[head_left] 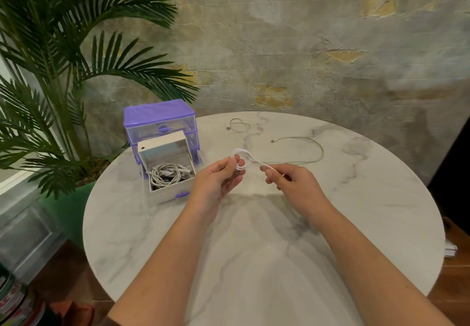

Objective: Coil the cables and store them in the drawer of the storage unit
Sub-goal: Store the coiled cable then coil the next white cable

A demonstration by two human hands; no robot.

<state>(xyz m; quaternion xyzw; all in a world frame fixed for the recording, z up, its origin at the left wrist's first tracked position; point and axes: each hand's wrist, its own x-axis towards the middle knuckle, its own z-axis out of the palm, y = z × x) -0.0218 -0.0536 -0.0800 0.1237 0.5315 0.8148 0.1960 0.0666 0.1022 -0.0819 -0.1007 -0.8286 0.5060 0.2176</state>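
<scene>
Above the middle of the round marble table (254, 249), my left hand (218, 178) pinches a small coil of white cable (243, 159). My right hand (287, 180) pinches the loose end of that same cable just to the right. A purple and clear storage unit (159, 119) stands at the table's far left. Its bottom drawer (165, 165) is pulled out and holds coiled white cables (164, 174). Two loose cables lie uncoiled farther back: a thin one (240, 126) and a longer one (305, 147).
A large palm plant (63, 71) in a green pot stands left of the table, close to the storage unit. A rough plastered wall runs behind. Wooden floor shows below the table's edge, with some items at the lower left.
</scene>
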